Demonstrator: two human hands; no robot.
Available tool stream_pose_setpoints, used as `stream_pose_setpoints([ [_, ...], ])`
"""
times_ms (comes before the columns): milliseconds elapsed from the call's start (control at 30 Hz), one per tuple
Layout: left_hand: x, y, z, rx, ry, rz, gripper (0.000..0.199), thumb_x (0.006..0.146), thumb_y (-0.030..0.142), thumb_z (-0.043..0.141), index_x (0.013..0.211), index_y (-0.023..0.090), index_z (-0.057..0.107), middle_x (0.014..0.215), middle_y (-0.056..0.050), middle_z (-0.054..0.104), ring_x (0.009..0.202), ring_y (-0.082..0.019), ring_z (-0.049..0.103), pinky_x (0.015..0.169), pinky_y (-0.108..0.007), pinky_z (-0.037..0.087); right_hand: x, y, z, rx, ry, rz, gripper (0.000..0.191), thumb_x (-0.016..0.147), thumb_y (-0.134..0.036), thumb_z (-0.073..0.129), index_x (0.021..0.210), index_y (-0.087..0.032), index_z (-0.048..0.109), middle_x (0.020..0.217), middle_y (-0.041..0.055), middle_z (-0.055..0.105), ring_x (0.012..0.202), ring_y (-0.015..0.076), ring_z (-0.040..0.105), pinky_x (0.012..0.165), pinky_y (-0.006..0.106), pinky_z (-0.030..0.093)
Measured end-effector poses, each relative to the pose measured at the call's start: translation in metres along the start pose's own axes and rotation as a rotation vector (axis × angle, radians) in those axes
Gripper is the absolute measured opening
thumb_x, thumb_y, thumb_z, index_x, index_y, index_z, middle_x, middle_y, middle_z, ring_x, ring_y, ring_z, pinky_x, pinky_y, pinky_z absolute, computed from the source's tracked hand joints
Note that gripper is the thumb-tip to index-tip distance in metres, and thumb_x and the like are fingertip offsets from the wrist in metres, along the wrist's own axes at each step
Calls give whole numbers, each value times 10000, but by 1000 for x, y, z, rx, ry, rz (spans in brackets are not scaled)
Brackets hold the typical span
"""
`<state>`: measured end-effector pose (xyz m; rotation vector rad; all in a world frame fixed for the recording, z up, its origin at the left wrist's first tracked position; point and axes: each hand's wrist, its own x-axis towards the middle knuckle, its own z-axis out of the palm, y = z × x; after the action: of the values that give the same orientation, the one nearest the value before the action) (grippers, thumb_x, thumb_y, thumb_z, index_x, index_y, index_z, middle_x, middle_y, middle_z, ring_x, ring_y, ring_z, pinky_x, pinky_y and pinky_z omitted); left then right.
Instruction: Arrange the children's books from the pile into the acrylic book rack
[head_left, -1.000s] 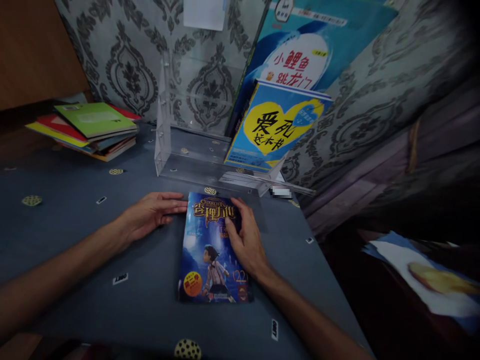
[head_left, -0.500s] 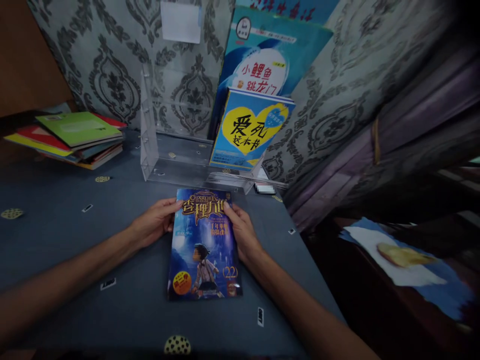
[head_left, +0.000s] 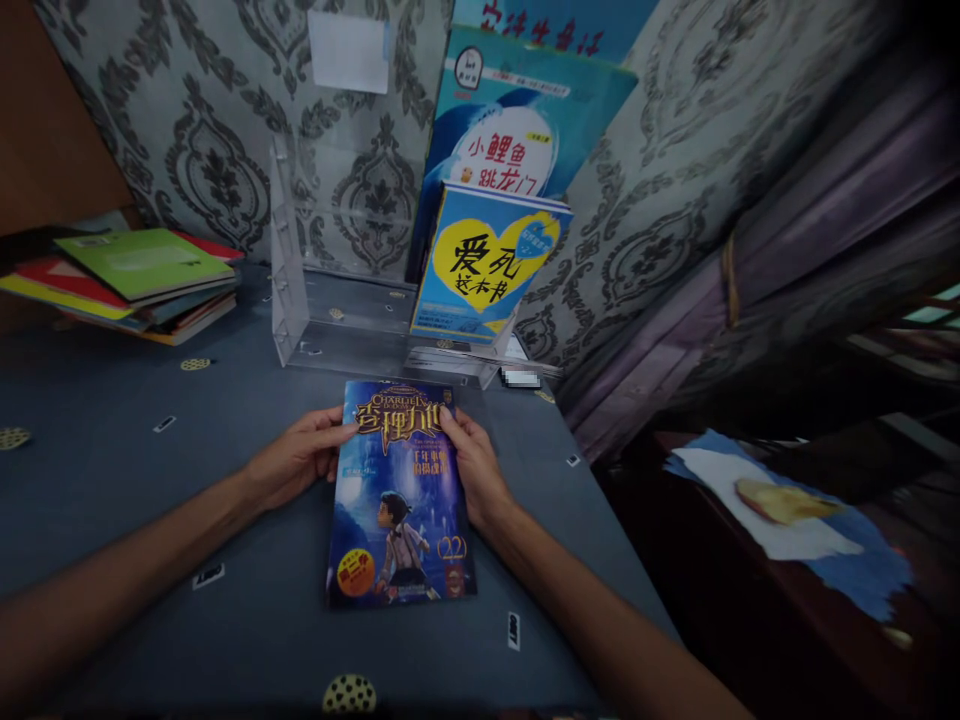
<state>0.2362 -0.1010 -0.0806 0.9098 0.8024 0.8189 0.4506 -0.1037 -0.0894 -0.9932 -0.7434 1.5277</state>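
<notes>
A blue paperback book (head_left: 401, 500) with gold title lettering and a cartoon figure on its cover is held between both hands over the table. My left hand (head_left: 304, 455) grips its upper left edge, thumb on the cover and fingers behind. On the upper right edge, my right hand (head_left: 476, 465) is closed in the same way, its thumb on the cover near the title. The fingers under the book are mostly hidden. Just beyond the book stands a clear acrylic book stand (head_left: 289, 270), with a blue book with a yellow heart (head_left: 487, 265) upright at its right side.
Behind the yellow-heart book lean taller teal books (head_left: 555, 110). A loose stack of books (head_left: 142, 270) lies at the back left of the dark patterned table (head_left: 247, 620). Patterned wallpaper and a tied purple curtain (head_left: 697, 260) close off the back and right.
The view has shifted slightly, so the stand and stack appear a little further left. Both hands keep hold of the blue paperback, which has barely moved and tilts slightly differently.
</notes>
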Motion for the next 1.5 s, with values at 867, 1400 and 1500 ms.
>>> stream_pose_setpoints([
  [867,66,8,43,50,3,152,327,695,390,852,855,155,691,635,12,630,529,-105,581,442,-170,386,64,-60,-41,-42,206,-279,294,624,-434,822,771,-227,674,669,-22,739,623,200,691,641,330,595],
  [1400,103,56,50,359,124,505,381,704,492,774,866,166,662,624,53,554,498,-84,463,441,-185,364,96,-122,-16,-172,-15,-735,351,708,-527,773,908,-253,683,923,-24,760,919,193,692,849,314,559],
  [1500,113,71,52,416,150,596,305,737,429,728,887,168,680,652,35,581,529,-100,475,451,-194,346,99,-133,-9,-162,-42,-817,369,726,-561,753,945,-277,669,1000,-14,753,996,200,684,881,331,559],
])
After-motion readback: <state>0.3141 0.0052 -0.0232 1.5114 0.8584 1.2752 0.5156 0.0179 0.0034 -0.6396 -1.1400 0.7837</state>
